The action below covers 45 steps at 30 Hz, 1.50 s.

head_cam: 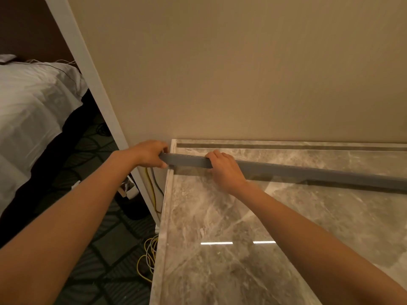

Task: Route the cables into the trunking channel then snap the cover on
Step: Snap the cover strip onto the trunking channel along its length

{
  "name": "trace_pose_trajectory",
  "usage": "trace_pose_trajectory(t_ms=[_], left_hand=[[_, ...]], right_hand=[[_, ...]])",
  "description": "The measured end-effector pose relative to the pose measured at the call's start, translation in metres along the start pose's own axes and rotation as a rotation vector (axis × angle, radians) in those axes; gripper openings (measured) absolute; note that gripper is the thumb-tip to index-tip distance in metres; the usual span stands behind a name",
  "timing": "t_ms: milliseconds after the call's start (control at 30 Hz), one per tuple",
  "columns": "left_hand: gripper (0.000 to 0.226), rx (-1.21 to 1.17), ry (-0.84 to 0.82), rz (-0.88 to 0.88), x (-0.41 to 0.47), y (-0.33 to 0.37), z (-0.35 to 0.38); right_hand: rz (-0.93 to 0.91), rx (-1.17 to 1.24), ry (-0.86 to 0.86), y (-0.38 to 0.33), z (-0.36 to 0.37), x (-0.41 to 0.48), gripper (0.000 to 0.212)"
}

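Grey plastic is what we have hold of: our left hand (147, 154) curls fingers and thumb round the left end of the one length of trunking (286, 172), and our right hand (224, 170), just beside it, hooks its fingers over the top edge, both forearms stretched forward. The trunking lies along the back of the marble worktop (242, 238), near the wall (242, 73), its left end just past the worktop's corner. Below that end we count two cables (150, 188), one yellow and one grey, dropping towards the carpet (99, 249), with one bed (33, 106) further left.
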<state>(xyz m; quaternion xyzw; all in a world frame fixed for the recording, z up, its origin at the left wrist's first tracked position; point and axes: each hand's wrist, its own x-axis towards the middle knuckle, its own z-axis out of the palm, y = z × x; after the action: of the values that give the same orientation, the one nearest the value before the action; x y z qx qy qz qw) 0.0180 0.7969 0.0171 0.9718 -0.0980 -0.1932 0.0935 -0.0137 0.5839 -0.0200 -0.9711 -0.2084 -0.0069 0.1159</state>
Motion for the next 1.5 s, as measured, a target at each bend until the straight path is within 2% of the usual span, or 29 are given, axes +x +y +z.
trace_pose_trajectory(t_ms=[100, 167, 333, 467, 600, 733, 767, 833, 933, 1000, 1033, 1100, 1200, 1500], left_hand=[[0.051, 0.044, 0.152, 0.064, 0.000, 0.008, 0.007], [0.048, 0.081, 0.212, 0.101, 0.001, 0.011, 0.015], [0.033, 0.161, 0.426, 0.222, 0.001, 0.004, 0.036], [0.031, 0.102, 0.435, 0.242, 0.002, 0.003, 0.039], [0.030, -0.117, 0.260, 0.175, 0.005, 0.001, 0.023], [0.053, -0.144, 0.312, 0.169, -0.001, -0.006, 0.030], [0.052, -0.125, 0.356, 0.171, -0.002, -0.005, 0.033], [0.045, -0.089, 0.423, 0.151, 0.000, -0.006, 0.035], [0.041, -0.086, 0.425, 0.145, 0.004, -0.006, 0.032], [0.037, -0.074, 0.411, 0.158, 0.006, -0.005, 0.030], [0.035, -0.066, 0.404, 0.154, 0.006, -0.004, 0.030], [0.032, -0.043, 0.393, 0.144, 0.007, -0.003, 0.029], [0.030, 0.006, 0.379, 0.142, 0.009, -0.004, 0.027], [0.017, 0.078, 0.325, 0.170, 0.012, -0.007, 0.024]], right_hand=[[0.035, 0.076, -0.134, 0.006, -0.010, 0.014, 0.024], [0.045, 0.163, -0.228, 0.011, -0.014, 0.020, 0.022], [0.068, 0.197, -0.230, 0.015, -0.010, 0.021, 0.024], [0.076, 0.247, -0.302, 0.015, -0.020, 0.028, 0.012], [0.113, 0.406, -0.348, 0.018, -0.026, 0.032, 0.019], [0.167, 0.482, -0.404, 0.020, -0.030, 0.037, 0.020], [0.176, 0.481, -0.406, 0.019, -0.030, 0.038, 0.022], [0.179, 0.444, -0.358, 0.017, -0.028, 0.040, 0.028], [0.104, 0.354, -0.211, 0.010, -0.021, 0.038, 0.040], [0.055, 0.259, -0.186, 0.003, -0.015, 0.034, 0.020], [0.029, 0.205, -0.173, -0.001, -0.011, 0.034, 0.019], [0.014, 0.115, -0.130, -0.007, -0.003, 0.033, 0.034], [0.002, 0.060, -0.027, -0.012, 0.003, 0.033, 0.035], [-0.012, 0.041, -0.022, -0.011, -0.001, 0.032, 0.027]])
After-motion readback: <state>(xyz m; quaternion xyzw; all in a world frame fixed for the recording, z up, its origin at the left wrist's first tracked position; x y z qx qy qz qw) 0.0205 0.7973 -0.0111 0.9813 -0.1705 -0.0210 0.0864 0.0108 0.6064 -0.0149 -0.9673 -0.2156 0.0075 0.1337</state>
